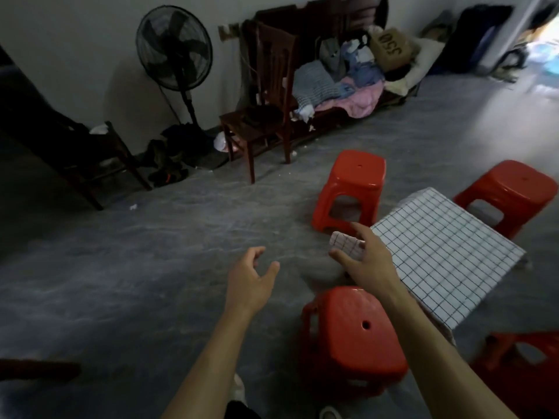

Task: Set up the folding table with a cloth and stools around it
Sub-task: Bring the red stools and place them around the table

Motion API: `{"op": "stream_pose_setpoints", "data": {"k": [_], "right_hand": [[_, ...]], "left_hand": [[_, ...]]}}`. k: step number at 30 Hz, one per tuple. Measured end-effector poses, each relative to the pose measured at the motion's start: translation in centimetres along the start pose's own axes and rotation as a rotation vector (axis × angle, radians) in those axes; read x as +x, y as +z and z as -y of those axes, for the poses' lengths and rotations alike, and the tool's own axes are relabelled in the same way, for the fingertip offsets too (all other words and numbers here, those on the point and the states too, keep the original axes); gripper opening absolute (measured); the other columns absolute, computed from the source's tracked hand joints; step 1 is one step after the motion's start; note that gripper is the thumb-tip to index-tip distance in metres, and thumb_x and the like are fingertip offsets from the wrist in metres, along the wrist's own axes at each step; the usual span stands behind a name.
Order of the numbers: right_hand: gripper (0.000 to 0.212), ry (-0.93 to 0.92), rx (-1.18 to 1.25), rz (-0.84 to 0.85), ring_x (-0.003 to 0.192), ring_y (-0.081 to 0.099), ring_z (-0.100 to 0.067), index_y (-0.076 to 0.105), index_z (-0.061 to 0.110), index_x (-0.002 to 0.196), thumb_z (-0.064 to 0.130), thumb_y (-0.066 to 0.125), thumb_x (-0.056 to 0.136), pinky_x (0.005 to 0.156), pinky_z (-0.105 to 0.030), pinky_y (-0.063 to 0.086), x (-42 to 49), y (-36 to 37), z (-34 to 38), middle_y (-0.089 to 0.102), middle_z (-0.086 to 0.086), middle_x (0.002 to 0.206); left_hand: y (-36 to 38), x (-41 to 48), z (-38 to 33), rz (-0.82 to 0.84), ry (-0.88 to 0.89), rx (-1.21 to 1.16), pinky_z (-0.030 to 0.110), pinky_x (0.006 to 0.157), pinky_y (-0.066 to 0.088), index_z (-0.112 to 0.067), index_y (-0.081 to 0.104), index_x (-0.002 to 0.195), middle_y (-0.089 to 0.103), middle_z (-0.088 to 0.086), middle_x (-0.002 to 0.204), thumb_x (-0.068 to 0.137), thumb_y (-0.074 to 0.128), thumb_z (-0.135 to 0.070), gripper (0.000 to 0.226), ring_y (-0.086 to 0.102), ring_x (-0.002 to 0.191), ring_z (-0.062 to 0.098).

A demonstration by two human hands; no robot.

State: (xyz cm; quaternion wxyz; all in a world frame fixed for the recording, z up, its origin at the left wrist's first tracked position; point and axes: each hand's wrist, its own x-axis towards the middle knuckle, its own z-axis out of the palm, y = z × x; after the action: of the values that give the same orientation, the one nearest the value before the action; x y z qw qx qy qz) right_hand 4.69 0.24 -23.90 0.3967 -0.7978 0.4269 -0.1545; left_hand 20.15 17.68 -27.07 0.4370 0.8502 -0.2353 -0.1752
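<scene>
A low folding table stands at the right under a white cloth (444,255) with a dark grid pattern. Red plastic stools surround it: one at the far left corner (351,186), one at the far right (511,192), one just below my arms (354,337), and part of another at the bottom right (526,367). My right hand (366,258) hovers at the cloth's left corner, where the corner curls up; its fingers are spread and I cannot tell whether they touch it. My left hand (251,279) hangs open over the bare floor, left of the table.
A dark wooden chair (260,116) and a bench piled with clothes (348,83) stand along the far wall. A black pedestal fan (175,55) and another dark chair (99,158) are at the left. Grey floor (151,252) spreads left of the table.
</scene>
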Motion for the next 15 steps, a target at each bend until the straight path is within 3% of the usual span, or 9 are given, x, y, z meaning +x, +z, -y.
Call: {"op": "stream_pose_setpoints", "data": {"k": [6,9,10,14,15], "right_hand": [[0.073,0.085,-0.007,-0.148,0.12,0.053,-0.016,0.046,0.022,0.143,0.034,0.08,0.079,0.1,-0.037,0.046,1.6,3.4,5.2,0.056,-0.005,0.135],[0.064,0.136,0.043,-0.193,0.089,0.056,0.019,0.047,0.014,0.141,0.021,0.077,0.085,0.075,-0.003,0.042,2.4,4.2,6.7,0.057,0.014,0.105],[0.062,0.148,0.056,-0.218,0.082,0.052,0.029,0.047,0.012,0.14,0.018,0.076,0.086,0.068,0.003,0.039,2.9,4.2,6.9,0.051,0.022,0.097],[0.066,0.172,0.087,-0.283,0.09,0.058,0.018,0.045,0.015,0.143,0.024,0.076,0.086,0.069,-0.002,0.04,5.3,4.8,7.0,0.055,0.018,0.108],[0.066,0.195,0.104,-0.293,0.087,0.056,0.025,0.044,0.013,0.143,0.021,0.076,0.086,0.068,0.001,0.04,6.1,5.1,6.8,0.052,0.022,0.103]], "left_hand": [[-5.5,9.4,-0.4,0.063,0.151,-0.065,0.026,0.091,0.045,-0.016,0.059,0.126,0.062,0.0,0.125,0.088,0.069,-0.031,0.042,0.057,0.113,0.015],[-6.2,12.9,-0.8,0.095,0.188,-0.041,0.029,0.091,0.047,-0.016,0.06,0.124,0.062,0.002,0.122,0.087,0.07,-0.032,0.042,0.057,0.109,0.014],[-6.0,13.7,-1.0,0.119,0.192,-0.044,0.028,0.09,0.046,-0.016,0.06,0.124,0.063,0.002,0.122,0.087,0.07,-0.032,0.042,0.057,0.109,0.014],[-4.2,16.5,-1.6,0.237,0.211,-0.072,0.03,0.09,0.047,-0.017,0.061,0.122,0.063,0.0,0.121,0.086,0.071,-0.028,0.039,0.056,0.106,0.012],[-3.8,17.2,-1.6,0.263,0.225,-0.069,0.029,0.088,0.047,-0.016,0.061,0.121,0.063,0.0,0.12,0.086,0.071,-0.027,0.038,0.055,0.104,0.011]]}}
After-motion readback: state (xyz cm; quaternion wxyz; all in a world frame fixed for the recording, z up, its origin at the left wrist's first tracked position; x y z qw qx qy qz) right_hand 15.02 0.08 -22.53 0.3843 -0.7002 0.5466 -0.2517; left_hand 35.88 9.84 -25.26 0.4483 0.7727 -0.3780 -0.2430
